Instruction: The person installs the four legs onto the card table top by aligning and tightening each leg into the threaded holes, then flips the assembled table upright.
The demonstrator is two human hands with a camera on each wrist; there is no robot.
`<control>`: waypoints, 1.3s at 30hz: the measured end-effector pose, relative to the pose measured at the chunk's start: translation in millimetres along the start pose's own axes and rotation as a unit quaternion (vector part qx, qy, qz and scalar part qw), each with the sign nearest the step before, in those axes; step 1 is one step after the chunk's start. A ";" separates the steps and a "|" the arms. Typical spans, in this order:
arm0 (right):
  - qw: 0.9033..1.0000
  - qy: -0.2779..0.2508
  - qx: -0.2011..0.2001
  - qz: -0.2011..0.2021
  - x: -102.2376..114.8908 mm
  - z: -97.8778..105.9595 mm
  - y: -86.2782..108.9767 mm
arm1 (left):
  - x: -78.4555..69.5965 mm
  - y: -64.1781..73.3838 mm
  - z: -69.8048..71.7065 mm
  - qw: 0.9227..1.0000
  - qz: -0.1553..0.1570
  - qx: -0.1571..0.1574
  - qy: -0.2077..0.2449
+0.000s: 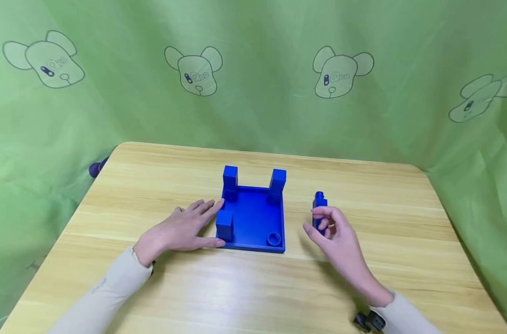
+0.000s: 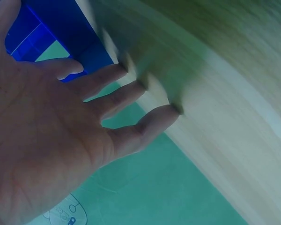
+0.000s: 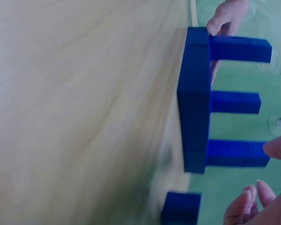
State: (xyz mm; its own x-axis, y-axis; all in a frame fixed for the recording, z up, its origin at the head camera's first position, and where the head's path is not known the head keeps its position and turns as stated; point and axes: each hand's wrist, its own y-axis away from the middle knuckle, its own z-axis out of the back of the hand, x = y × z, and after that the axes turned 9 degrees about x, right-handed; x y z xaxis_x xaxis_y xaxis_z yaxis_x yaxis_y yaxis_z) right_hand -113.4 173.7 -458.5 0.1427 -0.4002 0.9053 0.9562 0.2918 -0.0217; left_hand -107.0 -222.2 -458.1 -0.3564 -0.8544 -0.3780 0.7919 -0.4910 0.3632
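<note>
A blue toy table point(image 1: 255, 215) lies upside down, its rimmed inner face up. Three square legs stand at its back left point(image 1: 230, 178), back right point(image 1: 278, 181) and front left point(image 1: 225, 225) corners; a round threaded socket point(image 1: 274, 239) sits at the front right. My left hand point(image 1: 182, 229) spreads along its left side, thumb at the front corner and index fingertip at the rim. A loose blue leg point(image 1: 319, 202) with a threaded end lies right of it. Over this leg hovers my right hand point(image 1: 338, 239), fingers loosely bent; the right wrist view shows the fingers point(image 3: 241, 204) apart from the leg point(image 3: 180, 208).
Everything lies on a light wooden table point(image 1: 220, 287). Behind it hangs a green curtain point(image 1: 261, 116) printed with bear heads. Past the left table edge a dark rounded object point(image 1: 95, 169) shows.
</note>
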 end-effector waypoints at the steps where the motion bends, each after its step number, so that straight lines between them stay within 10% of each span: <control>1: 1.000 0.012 0.000 -0.010 -2.7 2.7 1.1 | 0.1 0.0 0.0 1.000 0.000 -0.001 0.000; 15: 0.988 0.107 0.037 -0.105 -27.4 29.6 -9.1 | -1.4 1.5 -0.9 1.000 0.003 -0.001 0.006; 39: 0.973 0.180 0.081 -0.123 -45.9 56.2 -10.7 | -1.1 0.2 -0.6 1.000 0.000 -0.006 -0.008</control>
State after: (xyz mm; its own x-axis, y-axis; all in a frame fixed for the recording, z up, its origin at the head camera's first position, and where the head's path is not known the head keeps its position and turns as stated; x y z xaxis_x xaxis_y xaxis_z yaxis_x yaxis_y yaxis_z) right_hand -144.6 237.7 -475.9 0.0216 -0.7448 0.6669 0.9241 0.2694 0.2709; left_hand -106.2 -221.2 -458.2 -0.3634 -0.8573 -0.3647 0.7984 -0.4883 0.3523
